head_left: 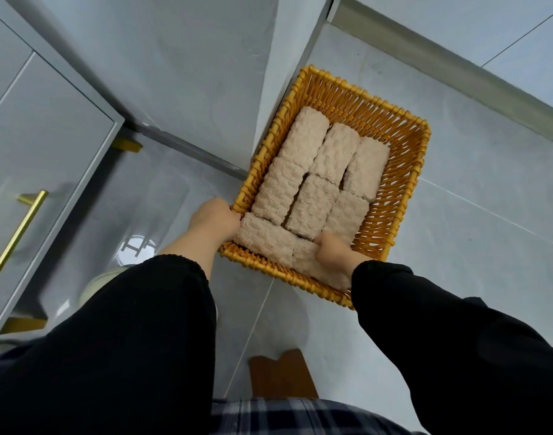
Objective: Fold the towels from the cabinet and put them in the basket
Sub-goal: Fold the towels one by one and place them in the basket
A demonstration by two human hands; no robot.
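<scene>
A yellow wicker basket (391, 127) stands on the grey tiled floor, against a grey wall corner. Several rolled pale pink towels (312, 202) lie packed in rows inside it. Across the near end lies one more rolled towel (265, 238). My left hand (213, 218) grips the basket's near left corner and touches that towel's end. My right hand (336, 251) curls round another pale pink towel (312, 262) at the near rim, pressing it down into the basket.
A grey cabinet (39, 146) with a gold bar handle (16, 237) stands at the left. A brown wooden piece (281, 376) lies on the floor near my legs. A low grey ledge (457, 73) runs along the back right.
</scene>
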